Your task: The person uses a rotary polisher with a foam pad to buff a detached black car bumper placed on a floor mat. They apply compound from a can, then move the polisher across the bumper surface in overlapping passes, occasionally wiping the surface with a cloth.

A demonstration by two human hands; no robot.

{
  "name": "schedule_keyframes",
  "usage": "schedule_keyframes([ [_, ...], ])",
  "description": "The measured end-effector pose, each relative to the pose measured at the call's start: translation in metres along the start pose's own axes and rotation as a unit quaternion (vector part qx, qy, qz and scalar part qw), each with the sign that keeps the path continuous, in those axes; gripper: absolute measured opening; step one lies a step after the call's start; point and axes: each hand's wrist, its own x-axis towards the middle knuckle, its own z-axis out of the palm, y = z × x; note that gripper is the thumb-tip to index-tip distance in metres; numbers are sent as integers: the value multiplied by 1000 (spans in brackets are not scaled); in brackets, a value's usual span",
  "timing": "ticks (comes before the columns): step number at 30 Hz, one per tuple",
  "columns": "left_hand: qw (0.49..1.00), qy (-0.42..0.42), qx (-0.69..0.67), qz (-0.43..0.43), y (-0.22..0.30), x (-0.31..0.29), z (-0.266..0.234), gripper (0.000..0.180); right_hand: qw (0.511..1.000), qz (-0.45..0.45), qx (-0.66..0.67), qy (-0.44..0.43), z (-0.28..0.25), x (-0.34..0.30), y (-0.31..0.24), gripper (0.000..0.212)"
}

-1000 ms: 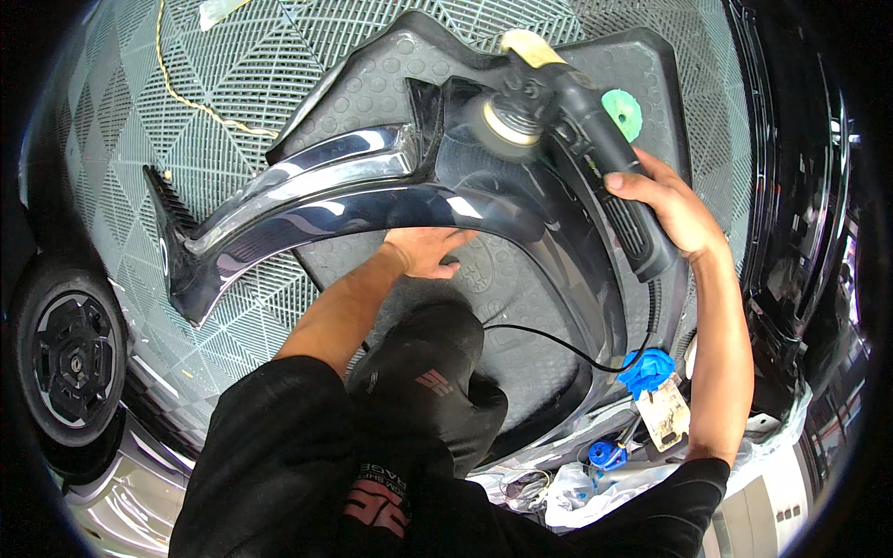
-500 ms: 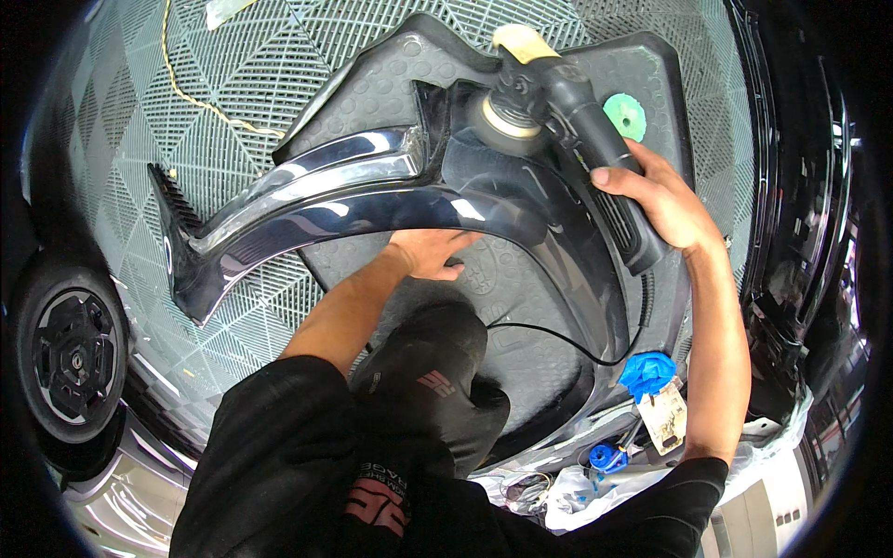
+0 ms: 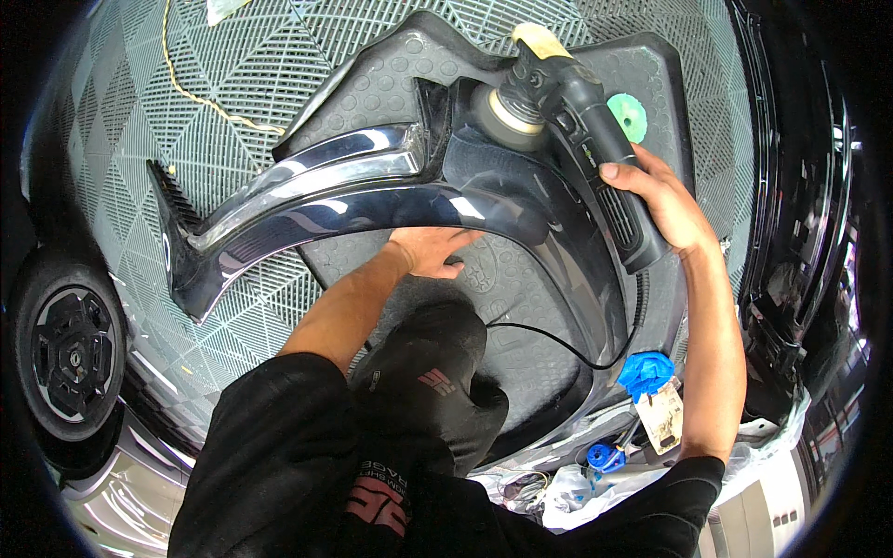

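A glossy black curved car trim panel point(image 3: 372, 212), like a wheel-arch flare, lies across a dark rubber mat point(image 3: 642, 74). My right hand point(image 3: 672, 209) is wrapped around the rear body of a black power polisher point(image 3: 595, 130). The polisher's round pad point(image 3: 512, 116) rests against the panel's upper right part, where the surface looks hazy. My left hand point(image 3: 430, 253) is at the panel's inner edge, thumb and forefinger stretched out to the right; its far side meets the edge, and some fingers are hidden there.
A green foam pad point(image 3: 627, 117) lies beyond the polisher. The black cord point(image 3: 558, 344) loops across the mat. Near my right forearm are a crumpled blue cloth point(image 3: 646, 374), a stained block point(image 3: 662, 420) and a blue-capped item point(image 3: 606, 457). Grey grid tiles point(image 3: 112, 214) surround the mat.
The polisher and my right hand have shifted slightly to the right. My left hand and the panel stay in place.
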Motion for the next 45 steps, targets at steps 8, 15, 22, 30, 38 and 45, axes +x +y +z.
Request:
schedule_keyframes([
  [8, 999, -31, -11, -23, 2, 1, -5, 74, 999, 16, 40, -2, -7, -12, 0, 65],
  [15, 998, -36, 33, -38, 6, 1, -7, 77, 999, -21, -3, -34, 4, 3, -7, 68],
  [22, 998, -42, 22, -36, 7, 2, -10, 78, 999, 1, 38, -26, -6, -4, 2, 65],
  [30, 998, 8, 62, -19, 8, 1, -6, 74, 995, 53, 78, 9, -29, -24, 29, 69],
  [38, 998, -1, 54, -27, 9, 1, -10, 72, 992, 74, 99, 21, -40, -33, 43, 62],
  [45, 996, -59, 35, -56, 12, 2, -14, 75, 995, 54, 80, -2, -32, -21, 22, 59],
])
